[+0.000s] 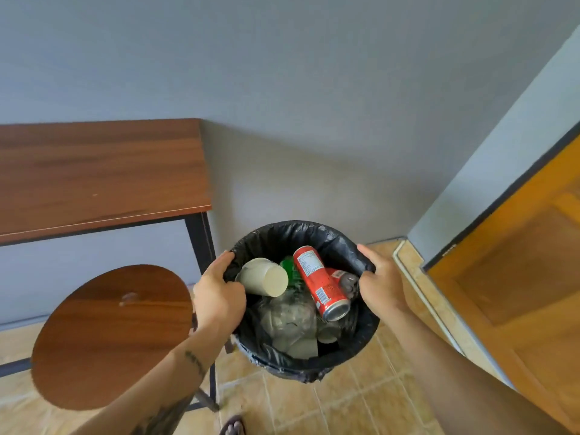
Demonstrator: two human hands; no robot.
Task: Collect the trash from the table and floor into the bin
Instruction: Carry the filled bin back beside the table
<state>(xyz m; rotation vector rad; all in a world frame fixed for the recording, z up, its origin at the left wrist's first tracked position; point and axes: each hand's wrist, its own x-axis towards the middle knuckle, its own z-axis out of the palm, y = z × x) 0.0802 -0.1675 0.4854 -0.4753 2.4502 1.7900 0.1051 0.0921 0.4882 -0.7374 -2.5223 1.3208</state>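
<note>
A round bin [301,368] lined with a black plastic bag is held up off the tiled floor between my hands. My left hand [216,293] grips the bag-covered rim on its left side. On the opposite side, my right hand [381,282] grips the rim. Inside lie a red drink can [320,282], a white paper cup [263,277] on its side, a crumpled clear plastic bottle [288,318] and something green [288,266].
A brown wooden table [94,174] with dark metal legs stands at the left against the grey wall. A round wooden stool [110,337] is in front of it, close to my left forearm. An orange wooden door [521,277] is at the right.
</note>
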